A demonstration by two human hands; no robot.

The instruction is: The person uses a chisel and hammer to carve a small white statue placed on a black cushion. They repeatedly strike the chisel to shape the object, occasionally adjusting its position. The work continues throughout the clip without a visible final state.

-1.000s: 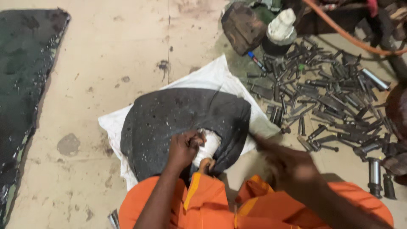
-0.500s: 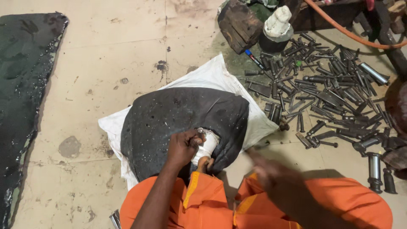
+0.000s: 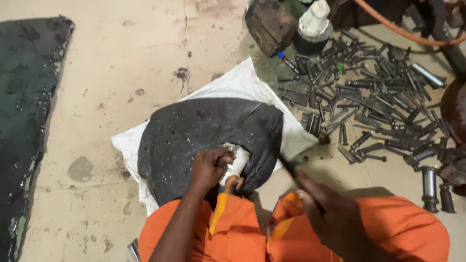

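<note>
A black rubber sheet (image 3: 204, 136) lies on a white cloth (image 3: 242, 85) on the floor in front of my orange-clad knees. My left hand (image 3: 209, 167) pinches a small white object (image 3: 236, 162) at the sheet's near edge, fingers closed on it. My right hand (image 3: 330, 216), blurred by motion, hovers over my right knee and grips a thin dark tool (image 3: 289, 167) that points toward the sheet's right edge.
A heap of dark metal bolts and rods (image 3: 374, 102) covers the floor at right. A wooden block (image 3: 269, 24) and a white-topped dark can (image 3: 314, 26) stand at the back. Another black sheet (image 3: 24, 121) lies along the left edge. An orange hose (image 3: 403, 31) crosses top right.
My right hand has swung with the thin tool from beside the sheet's right edge back over my right knee. My left hand has kept its hold on the white object.
</note>
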